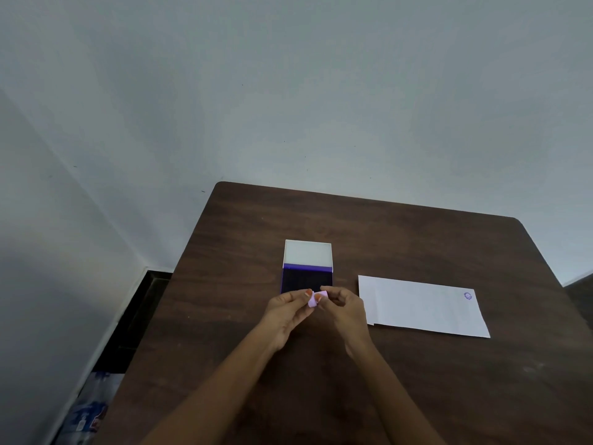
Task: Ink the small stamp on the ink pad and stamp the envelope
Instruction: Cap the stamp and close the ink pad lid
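Observation:
A small pale pink stamp (pixel 317 298) is pinched between the fingertips of my left hand (pixel 288 313) and my right hand (pixel 345 311), just above the near edge of the ink pad (pixel 307 279). The pad is dark purple, and its white lid (pixel 308 253) stands open behind it. A white envelope (pixel 423 308) lies flat to the right of my hands. It carries a round purple stamp mark (pixel 468 295) near its far right corner.
Everything rests on a dark brown wooden table (pixel 353 396) pushed against a pale wall. The table's left edge runs diagonally, and beside it on the floor lies a bluish plastic package (pixel 90 409).

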The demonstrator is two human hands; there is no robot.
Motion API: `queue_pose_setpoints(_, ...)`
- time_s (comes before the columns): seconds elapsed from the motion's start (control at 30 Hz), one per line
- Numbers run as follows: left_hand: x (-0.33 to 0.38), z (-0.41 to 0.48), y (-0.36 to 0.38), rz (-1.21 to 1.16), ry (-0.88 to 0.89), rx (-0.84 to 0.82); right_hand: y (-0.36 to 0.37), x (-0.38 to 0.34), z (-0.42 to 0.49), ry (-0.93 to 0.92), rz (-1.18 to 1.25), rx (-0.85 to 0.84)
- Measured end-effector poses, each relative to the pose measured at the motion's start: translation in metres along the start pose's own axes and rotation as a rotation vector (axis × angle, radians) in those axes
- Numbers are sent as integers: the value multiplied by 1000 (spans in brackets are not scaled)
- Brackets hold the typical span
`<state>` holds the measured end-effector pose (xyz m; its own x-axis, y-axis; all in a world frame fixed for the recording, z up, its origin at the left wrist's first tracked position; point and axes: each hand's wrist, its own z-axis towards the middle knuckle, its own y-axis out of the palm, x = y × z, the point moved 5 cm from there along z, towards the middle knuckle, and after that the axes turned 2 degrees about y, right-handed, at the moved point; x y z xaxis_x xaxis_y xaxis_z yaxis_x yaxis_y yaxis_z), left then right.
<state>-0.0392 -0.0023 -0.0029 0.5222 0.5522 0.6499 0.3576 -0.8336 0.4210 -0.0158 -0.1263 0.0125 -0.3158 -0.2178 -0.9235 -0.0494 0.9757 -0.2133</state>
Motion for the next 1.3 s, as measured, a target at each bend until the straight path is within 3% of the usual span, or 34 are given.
queue_pose_setpoints(0.27,1,1,0,53,27,21,2,1,8,-25,-58,-5)
queue_pose_setpoints(0.5,-5,12,-21,320,93,274,15,17,11,-179,-336,1)
queue_pose_setpoints(0.73,11,22,-37,419,229,352,32,27,17,-225,-608,-160)
queue_pose_setpoints(0.93,22,34,-41,476,326,387,36,34,20,-236,-704,-240)
queue_pose_setpoints(1.13,52,50,-39,609,455,502,6,6,47,-214,-369,82)
queue_pose_setpoints(1.3,70,75,-29,663,426,473,-2,-8,98,-67,-310,144)
